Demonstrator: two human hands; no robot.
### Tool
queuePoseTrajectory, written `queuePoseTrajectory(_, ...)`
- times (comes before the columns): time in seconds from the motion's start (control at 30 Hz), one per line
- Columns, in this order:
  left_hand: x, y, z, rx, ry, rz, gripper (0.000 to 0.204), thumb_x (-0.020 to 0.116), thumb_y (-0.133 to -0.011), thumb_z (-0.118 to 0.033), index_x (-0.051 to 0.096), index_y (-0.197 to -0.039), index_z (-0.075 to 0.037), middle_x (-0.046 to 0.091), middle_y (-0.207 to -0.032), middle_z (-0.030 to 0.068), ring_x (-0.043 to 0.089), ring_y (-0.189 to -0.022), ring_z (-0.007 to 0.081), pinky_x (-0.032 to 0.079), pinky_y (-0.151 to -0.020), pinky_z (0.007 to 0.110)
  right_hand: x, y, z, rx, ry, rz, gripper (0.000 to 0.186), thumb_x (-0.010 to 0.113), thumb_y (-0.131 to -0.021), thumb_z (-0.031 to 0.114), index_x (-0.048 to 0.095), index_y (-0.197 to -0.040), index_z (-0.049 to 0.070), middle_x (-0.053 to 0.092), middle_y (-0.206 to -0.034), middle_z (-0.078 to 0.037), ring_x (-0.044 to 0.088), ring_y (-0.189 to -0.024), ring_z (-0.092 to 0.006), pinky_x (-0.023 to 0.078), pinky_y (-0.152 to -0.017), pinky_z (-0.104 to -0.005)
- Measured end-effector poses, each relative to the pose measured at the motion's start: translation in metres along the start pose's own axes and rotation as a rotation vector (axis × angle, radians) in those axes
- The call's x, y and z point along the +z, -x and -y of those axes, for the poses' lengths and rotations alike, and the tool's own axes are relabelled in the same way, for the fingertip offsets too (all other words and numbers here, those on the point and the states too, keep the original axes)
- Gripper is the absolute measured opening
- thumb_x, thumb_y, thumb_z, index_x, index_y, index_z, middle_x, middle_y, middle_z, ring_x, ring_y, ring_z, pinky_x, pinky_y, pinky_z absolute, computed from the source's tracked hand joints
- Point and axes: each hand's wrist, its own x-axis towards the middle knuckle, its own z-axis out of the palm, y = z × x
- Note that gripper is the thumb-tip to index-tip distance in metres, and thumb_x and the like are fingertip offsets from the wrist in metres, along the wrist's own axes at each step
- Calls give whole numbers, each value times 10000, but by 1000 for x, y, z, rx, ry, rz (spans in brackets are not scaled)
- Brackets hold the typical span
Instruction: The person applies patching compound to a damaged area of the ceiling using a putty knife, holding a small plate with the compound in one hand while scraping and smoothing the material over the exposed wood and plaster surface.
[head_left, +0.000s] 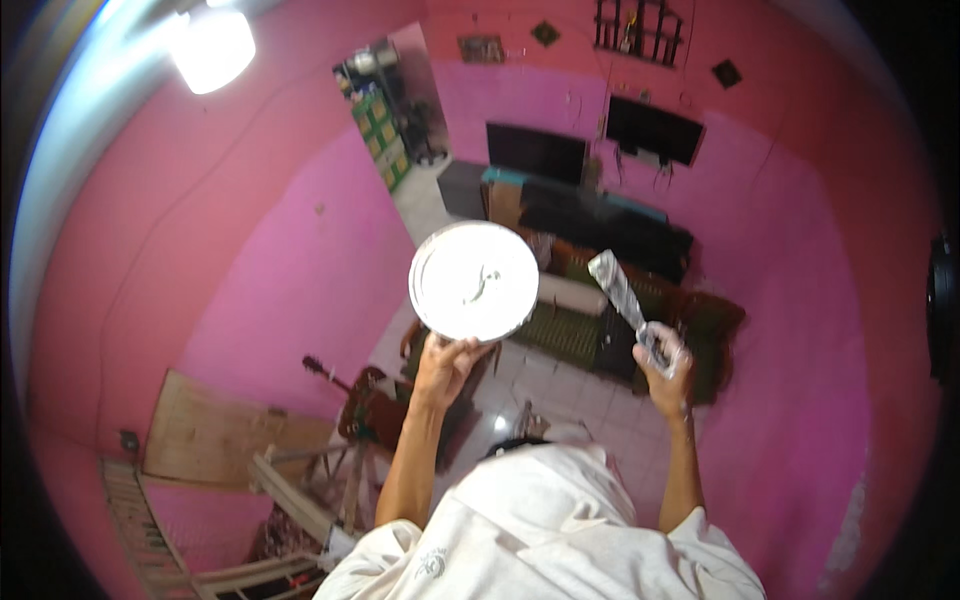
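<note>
My left hand [447,368] is closed on the near edge of a round white tub [432,310] and holds it up in front of me. The tub looks full of bright white paste, with a small dark groove near its middle; glare hides finer detail. Out to the right, my right hand [668,365] is wrapped round the handle of a putty knife [618,287]. Its blade points up and to the left, smeared with white, and is apart from the tub. White smears also show on the fingers of my right hand.
A guitar [368,400] leans at the left, near a wooden frame [310,505] and a wooden board [215,430]. Ahead are a green sofa [560,335], a black television [655,130] and another dark screen [537,150]. Pink walls [310,250] surround the tiled floor [570,390].
</note>
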Motion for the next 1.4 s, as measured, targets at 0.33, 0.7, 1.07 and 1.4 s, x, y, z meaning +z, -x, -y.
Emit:
queuePoseTrajectory(0.33, 7, 18, -23, -56, -33, -106, 543, 547, -748, 75, 315, -1237, 30, 476, -1198, 184, 508, -1088, 282, 423, -951, 433, 17, -48, 78, -293, 310, 312, 296, 723, -674, 97, 632, -940, 4, 648, -877, -142, 638, -786, -249, 495, -698, -310)
queuePoseTrajectory(0.7, -12, 2, -36, -135, -137, 47, 458, 601, -760, 30, 418, -1179, 2, 547, -1114, 138, 565, -997, 216, 481, -867, 381, 50, -83, 55, -232, 354, 468, 312, 720, -682, 150, 642, -963, 38, 648, -892, -117, 633, -779, -239, 490, -698, -295)
queuePoseTrajectory(1.07, -36, -17, -26, -174, -32, 18, 418, 566, -743, 70, 443, -1138, 14, 573, -1071, 140, 584, -964, 210, 511, -815, 359, 70, -70, 40, -374, 442, 345, 261, 730, -661, 154, 652, -875, 27, 602, -722, -85, 560, -650, -218, 450, -592, -323)
queuePoseTrajectory(1.4, -23, -5, -44, -177, 35, 96, 354, 549, -766, 28, 447, -1105, 51, 584, -1003, 132, 604, -876, 198, 524, -752, 331, 69, -33, 79, -103, 190, 329, 283, 723, -665, 80, 602, -911, 11, 624, -784, -70, 571, -714, -92, 457, -645, -254)
